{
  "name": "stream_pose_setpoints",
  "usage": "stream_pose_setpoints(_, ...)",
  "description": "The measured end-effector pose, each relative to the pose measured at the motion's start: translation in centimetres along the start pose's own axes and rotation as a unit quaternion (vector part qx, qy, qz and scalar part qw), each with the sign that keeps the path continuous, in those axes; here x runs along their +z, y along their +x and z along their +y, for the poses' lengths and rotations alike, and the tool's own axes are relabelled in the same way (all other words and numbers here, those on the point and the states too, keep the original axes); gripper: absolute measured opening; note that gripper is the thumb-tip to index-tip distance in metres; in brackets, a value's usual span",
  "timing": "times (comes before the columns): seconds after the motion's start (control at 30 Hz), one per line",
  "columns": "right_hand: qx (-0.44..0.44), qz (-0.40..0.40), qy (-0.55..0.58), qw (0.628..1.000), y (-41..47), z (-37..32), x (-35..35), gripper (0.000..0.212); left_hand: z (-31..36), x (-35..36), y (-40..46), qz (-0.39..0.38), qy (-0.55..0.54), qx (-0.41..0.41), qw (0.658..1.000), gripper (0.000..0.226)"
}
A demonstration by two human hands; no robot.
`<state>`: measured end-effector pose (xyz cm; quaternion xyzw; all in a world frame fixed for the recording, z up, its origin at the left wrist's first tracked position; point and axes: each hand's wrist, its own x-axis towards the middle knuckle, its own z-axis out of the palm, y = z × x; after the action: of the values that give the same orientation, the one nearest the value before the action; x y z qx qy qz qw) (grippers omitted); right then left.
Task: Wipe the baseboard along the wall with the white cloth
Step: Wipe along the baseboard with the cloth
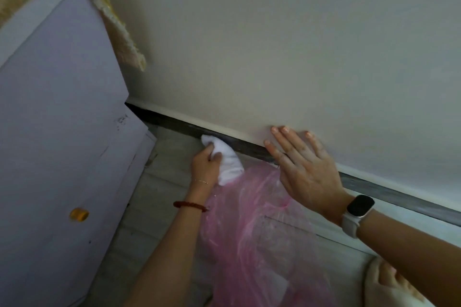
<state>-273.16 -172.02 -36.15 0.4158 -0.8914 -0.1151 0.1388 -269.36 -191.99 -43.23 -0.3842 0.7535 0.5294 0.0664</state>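
the white cloth is bunched into a thick roll, its upper end pressed against the dark baseboard that runs along the foot of the pale wall. the left hand grips the cloth from the left side, its fingers curled round the roll, with the lower end of the cloth sticking out past the palm. a thin chain and a red bead bracelet sit on that wrist. the right hand lies flat against the wall just to the right of the cloth, its fingers straight and spread, holding nothing, the palm crossing over the baseboard. a smartwatch with a pale strap is on that wrist. a pink plastic bag lies crumpled on the floor beneath both arms, touching the cloth's lower end. to the left stands a lilac cabinet with a yellow knob, and a cream fringed cloth hangs over its top. the baseboard continues right, grey and streaked.
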Motion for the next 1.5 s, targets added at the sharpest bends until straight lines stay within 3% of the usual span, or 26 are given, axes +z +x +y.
stream_pose_setpoints(0.13,0.03,0.032,0.032,0.999,-0.4,-0.2,-0.6,0.053,1.2,-2.7,0.3,0.149,-0.015,0.012,0.989,0.042)
stream_pose_setpoints(0.2,0.06,0.051,0.042,0.996,-0.8,-0.2,-1.2,0.053,1.6,-3.1,1.2,0.175,-0.031,0.01,0.984,0.044)
stream_pose_setpoints(0.3,0.08,0.062,0.037,0.994,-1.2,0.0,-1.5,0.054,1.5,-1.1,1.3,0.111,0.027,-0.022,0.993,0.044)
stream_pose_setpoints(0.4,0.085,0.058,0.031,0.994,-1.2,-0.1,-1.1,0.055,0.8,1.5,-1.2,-0.014,0.045,0.016,0.999,0.04)
stream_pose_setpoints(0.47,0.087,0.057,0.027,0.994,-1.0,-0.3,-0.9,0.055,0.8,1.2,-2.3,-0.052,0.055,0.05,0.996,0.04)
stream_pose_setpoints(0.67,0.087,0.052,0.035,0.994,-1.1,-0.3,-0.8,0.056,1.8,-4.5,1.4,0.185,0.061,-0.023,0.981,0.039)
stream_pose_setpoints(0.77,0.088,0.051,0.045,0.994,-1.1,-0.2,-0.7,0.056,3.4,-2.0,0.0,0.11,0.115,0.016,0.987,0.013)
stream_pose_setpoints(0.83,0.086,0.054,0.05,0.994,-1.2,-0.2,-0.6,0.056,3.3,0.8,-2.2,0.004,0.155,0.068,0.986,0.019)
stream_pose_setpoints(0.9,0.083,0.056,0.053,0.994,-1.3,0.0,-0.5,0.057,2.9,1.6,-3.8,-0.05,0.164,0.107,0.979,0.027)
stream_pose_setpoints(1.0,0.069,0.054,0.058,0.994,-1.6,0.4,-0.4,0.056,3.1,-1.1,-2.7,0.056,0.103,0.047,0.992,0.034)
stream_pose_setpoints(1.1,0.07,0.044,0.068,0.994,-1.8,0.3,-0.3,0.056,3.6,-3.4,-0.7,0.164,0.105,-0.014,0.981,0.034)
stream_pose_setpoints(1.17,0.073,0.044,0.071,0.994,-1.7,0.1,-0.4,0.056,4.2,-2.2,-0.7,0.126,0.152,0.015,0.98,0.028)
stream_pose_setpoints(1.33,0.074,0.059,0.108,0.99,-2.1,0.4,-0.4,0.055,3.6,3.0,-5.3,-0.15,0.208,0.125,0.958,0.03)
stream_pose_setpoints(1.43,0.066,0.05,0.193,0.978,-3.0,0.5,-0.1,0.049,3.8,1.7,-5.2,-0.169,0.192,0.154,0.954,0.032)
stream_pose_setpoints(1.5,0.088,0.004,0.277,0.957,-3.6,0.1,0.2,0.044,4.2,0.1,-4.9,-0.17,0.158,0.163,0.959,0.034)
